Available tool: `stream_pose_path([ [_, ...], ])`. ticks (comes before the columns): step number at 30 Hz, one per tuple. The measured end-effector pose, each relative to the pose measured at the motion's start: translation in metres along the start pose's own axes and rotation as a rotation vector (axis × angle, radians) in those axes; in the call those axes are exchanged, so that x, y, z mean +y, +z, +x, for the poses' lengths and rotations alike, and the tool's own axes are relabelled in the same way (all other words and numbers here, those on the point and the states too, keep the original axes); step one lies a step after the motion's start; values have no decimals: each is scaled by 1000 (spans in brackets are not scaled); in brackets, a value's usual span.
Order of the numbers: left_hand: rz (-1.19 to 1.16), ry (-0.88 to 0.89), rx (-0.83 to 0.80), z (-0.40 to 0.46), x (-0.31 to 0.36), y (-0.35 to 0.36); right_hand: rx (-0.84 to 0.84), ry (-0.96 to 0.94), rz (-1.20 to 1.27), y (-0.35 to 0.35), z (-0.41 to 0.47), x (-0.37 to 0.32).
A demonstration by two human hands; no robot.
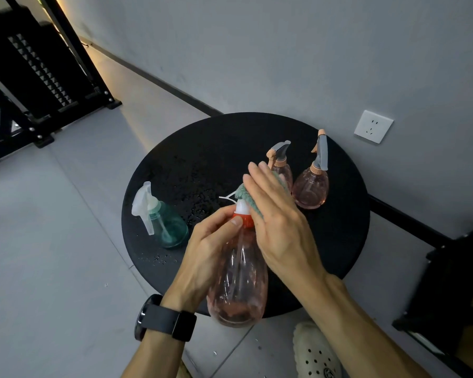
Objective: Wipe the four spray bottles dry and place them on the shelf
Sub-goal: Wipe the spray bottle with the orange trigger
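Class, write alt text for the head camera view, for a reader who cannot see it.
A person's left hand grips a pink spray bottle by its neck while the right hand presses a green cloth against its nozzle. A teal bottle and two small pink bottles stand on the wet round black table.

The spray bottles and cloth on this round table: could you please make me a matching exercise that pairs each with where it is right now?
Things:
1. green bottle
2. tall pink bottle
3. cloth
4. round pink bottle with upright nozzle

Places:
A. pressed on a sprayer head by the right hand
B. standing on the table, left side
C. standing nearest the wall socket
D. gripped at the neck by the left hand

Pairs: 1-B, 2-D, 3-A, 4-C
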State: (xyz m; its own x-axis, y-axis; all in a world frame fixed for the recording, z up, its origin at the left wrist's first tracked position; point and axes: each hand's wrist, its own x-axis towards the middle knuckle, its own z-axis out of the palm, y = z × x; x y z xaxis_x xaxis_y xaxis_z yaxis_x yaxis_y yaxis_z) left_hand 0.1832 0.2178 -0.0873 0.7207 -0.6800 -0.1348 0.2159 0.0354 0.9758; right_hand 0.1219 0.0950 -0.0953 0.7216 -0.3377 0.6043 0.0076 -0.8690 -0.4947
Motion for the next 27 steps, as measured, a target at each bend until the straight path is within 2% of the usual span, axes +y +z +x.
stream_pose_path([
  [6,50,22,-5,-1,3,-3,44,112,27,-3,2,3],
  [13,51,18,-18,-2,-2,-1,-34,-19,53,4,0,-4],
  [19,201,68,41,-3,3,4,36,153,29,-6,3,4],
  [23,238,66,89,-2,3,6,10,311,194,-12,4,6],
  [27,297,71,95,-2,3,4,29,379,288,-15,8,1],
])
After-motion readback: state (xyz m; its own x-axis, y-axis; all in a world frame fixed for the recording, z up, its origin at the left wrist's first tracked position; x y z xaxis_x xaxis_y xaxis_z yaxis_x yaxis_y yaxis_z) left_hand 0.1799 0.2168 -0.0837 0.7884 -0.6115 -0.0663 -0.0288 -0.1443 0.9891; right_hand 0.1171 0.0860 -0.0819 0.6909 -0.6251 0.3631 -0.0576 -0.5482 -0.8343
